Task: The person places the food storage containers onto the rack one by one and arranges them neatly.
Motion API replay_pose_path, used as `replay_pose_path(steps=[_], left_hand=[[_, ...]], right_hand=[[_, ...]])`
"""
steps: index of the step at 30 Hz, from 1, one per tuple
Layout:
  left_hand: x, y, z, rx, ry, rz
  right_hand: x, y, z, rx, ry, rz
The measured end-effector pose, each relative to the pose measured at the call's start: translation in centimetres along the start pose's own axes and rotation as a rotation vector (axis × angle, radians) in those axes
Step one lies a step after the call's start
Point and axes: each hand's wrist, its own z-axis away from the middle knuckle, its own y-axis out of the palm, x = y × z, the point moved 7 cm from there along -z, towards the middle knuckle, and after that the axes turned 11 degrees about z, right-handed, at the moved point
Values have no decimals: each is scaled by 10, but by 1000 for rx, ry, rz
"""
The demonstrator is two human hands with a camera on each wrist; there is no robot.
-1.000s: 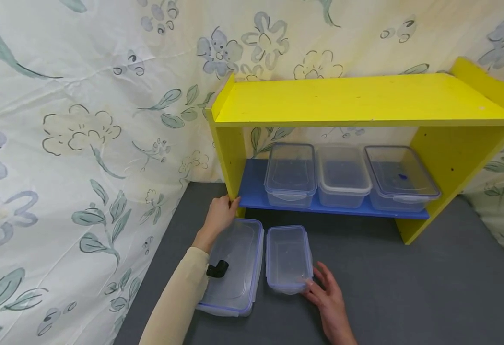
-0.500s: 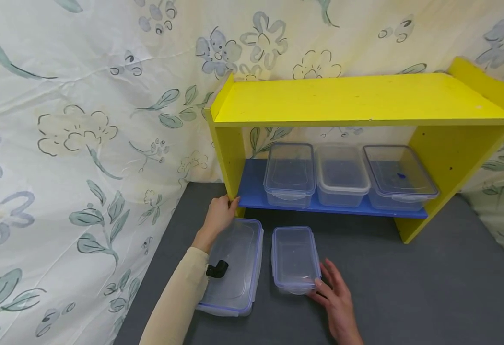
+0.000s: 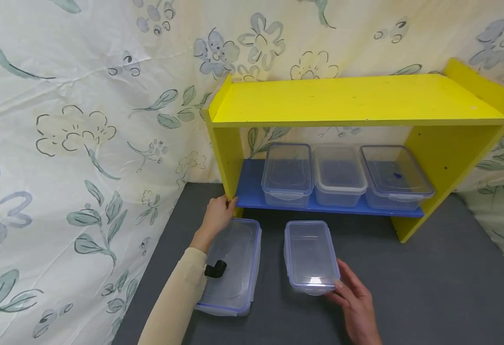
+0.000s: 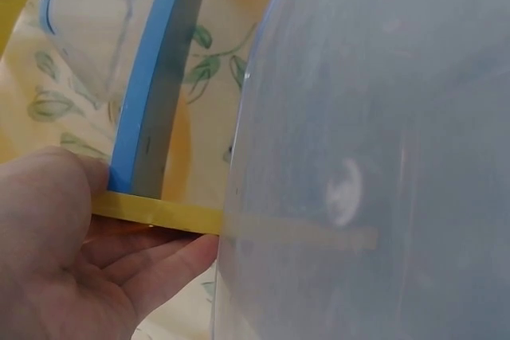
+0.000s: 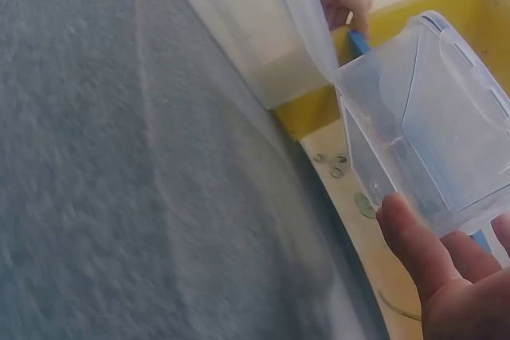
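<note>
Your right grip point(image 3: 357, 304) pinches the small tub point(image 3: 310, 251) by its near right corner, thumb by the lid's rim and fingers lower down; the tub is in front of the shelf unit, and the right wrist view suggests it is raised off the worktop point(image 3: 428, 292). Your left grip point(image 3: 217, 214) is clamped on the left side panel point(image 3: 229, 158), right where the blue board point(image 3: 251, 184) meets it.

The step looks like handling the tub one-handed while bracing the unit. A single corner is a weak hold, so slide your fingers further underneath to bear the weight and level the far end. Avoid pulling on the lid, in case its clips give. Steer wide of the large tub point(image 3: 239, 254), just left of it, and the board's front edge. Press the panel only enough to steady it.

Count five lidded tubs: the small one in your grip, the large one on the worktop, and three in a row on the blue board: left point(image 3: 288, 170), middle point(image 3: 340, 167) and right point(image 3: 396, 167). The unit shows two side panels and two boards, one yellow, one blue.
</note>
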Motion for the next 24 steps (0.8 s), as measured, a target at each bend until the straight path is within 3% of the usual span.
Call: replay_pose_path(steps=[10,17,24], left_hand=[[-2,-1,1,9,-2,17],[-2,-1,1,6,12,12],[0,-1,1,10,-2,21]], right_hand=[[22,-15,4,63,-157,-89],[39,-22,6,45,-212,-92],[59,-30,8,132,-281,-188]])
